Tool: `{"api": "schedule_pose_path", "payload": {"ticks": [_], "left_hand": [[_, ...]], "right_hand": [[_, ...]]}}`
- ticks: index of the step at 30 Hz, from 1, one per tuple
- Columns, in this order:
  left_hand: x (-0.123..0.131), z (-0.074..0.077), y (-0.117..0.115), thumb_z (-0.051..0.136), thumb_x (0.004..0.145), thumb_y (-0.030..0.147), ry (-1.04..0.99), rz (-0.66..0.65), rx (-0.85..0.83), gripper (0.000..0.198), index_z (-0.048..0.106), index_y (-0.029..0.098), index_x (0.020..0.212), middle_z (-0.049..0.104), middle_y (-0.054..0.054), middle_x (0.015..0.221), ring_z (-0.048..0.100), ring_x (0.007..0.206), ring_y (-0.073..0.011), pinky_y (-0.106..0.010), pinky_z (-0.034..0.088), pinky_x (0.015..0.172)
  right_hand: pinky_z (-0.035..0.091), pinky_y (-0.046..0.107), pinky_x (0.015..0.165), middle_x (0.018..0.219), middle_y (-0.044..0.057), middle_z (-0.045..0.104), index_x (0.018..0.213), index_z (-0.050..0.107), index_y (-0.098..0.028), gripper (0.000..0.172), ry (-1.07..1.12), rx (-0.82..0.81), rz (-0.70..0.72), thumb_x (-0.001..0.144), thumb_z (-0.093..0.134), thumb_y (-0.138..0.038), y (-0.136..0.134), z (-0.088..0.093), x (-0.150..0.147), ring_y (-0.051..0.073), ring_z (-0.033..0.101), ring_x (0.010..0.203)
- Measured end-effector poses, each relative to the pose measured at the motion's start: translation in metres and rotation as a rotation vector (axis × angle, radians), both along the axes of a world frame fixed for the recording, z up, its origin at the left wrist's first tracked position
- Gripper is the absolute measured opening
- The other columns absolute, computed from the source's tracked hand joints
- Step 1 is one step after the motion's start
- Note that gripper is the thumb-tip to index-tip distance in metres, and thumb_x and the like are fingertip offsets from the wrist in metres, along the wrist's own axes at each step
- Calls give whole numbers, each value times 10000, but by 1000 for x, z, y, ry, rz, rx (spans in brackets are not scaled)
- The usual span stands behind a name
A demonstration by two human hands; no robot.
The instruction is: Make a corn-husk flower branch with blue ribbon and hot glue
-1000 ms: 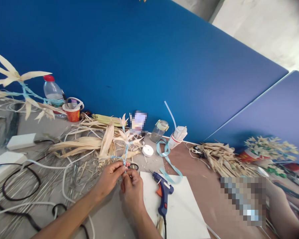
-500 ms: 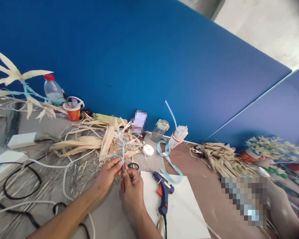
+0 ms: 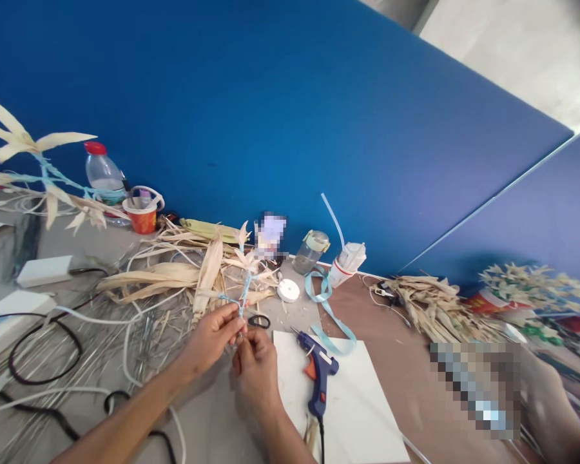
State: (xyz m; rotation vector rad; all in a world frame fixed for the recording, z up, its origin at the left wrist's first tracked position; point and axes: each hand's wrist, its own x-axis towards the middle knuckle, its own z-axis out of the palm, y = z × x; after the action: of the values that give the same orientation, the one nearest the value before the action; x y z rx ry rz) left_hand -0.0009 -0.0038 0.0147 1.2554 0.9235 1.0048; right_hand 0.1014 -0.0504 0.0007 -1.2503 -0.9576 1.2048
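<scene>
A small branch of corn-husk flowers, its stem wrapped in light blue tape, stands roughly upright between my hands. My left hand pinches the stem near its lower part, thumb and fingers pressed together. Just below, my right hand has its fingers closed at the stem's bottom end; the exact contact is partly hidden by the fingers. Behind my fingers lies a black loop, perhaps a scissors handle. A white spool sits farther back. To the right, a blue glue gun rests on a white board.
Dried husks, loose wires and a white cable spread over the left side. Light blue ribbon trails near a jar and a paper cup. Another person's arm is at the right. A taller husk-flower branch stands far left.
The flower branch has turned and leans slightly more to the right, its petals showing differently. Both hands stay close together at the stem. The view has shifted a little.
</scene>
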Motion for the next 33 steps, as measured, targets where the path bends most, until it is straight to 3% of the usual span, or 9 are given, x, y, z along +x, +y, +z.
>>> {"api": "schedule_pose_path", "payload": {"ticks": [5,11,15,23,33], "left_hand": [[-2,-5,1,539,836,346,-36,-24,8,224,626,162,743,587,3,672,431,518,-95,-217,367,524],[-5,-3,3,630,780,263,-384,-59,-281,236,672,154,985,660,-41,805,453,525,-75,-213,427,533],[-4,1,3,652,766,242,-491,-21,-376,279,666,155,1031,659,-39,746,459,482,-69,-211,449,492],[-10,-4,14,657,739,117,-653,-18,-399,58,674,108,794,644,-44,725,447,475,-43,-211,493,550],[-9,-10,14,630,781,109,-810,-54,-535,155,670,124,930,624,6,687,452,444,-20,-255,535,700]], "right_hand": [[226,210,363,411,-95,373,696,489,-206,147,-22,0,10,774,498,-330,-1,-2,-1,79,282,346],[202,198,367,360,-95,393,621,434,-214,233,76,-44,-6,728,561,-377,2,5,3,66,271,329],[188,188,352,345,-101,387,612,417,-218,256,125,-58,15,703,582,-392,3,7,2,59,268,310],[208,183,354,349,-100,403,618,426,-212,241,196,-63,61,717,592,-356,1,8,1,53,274,308],[202,171,373,345,-104,401,612,415,-201,292,263,-65,114,695,630,-380,0,4,1,40,279,315]]}}
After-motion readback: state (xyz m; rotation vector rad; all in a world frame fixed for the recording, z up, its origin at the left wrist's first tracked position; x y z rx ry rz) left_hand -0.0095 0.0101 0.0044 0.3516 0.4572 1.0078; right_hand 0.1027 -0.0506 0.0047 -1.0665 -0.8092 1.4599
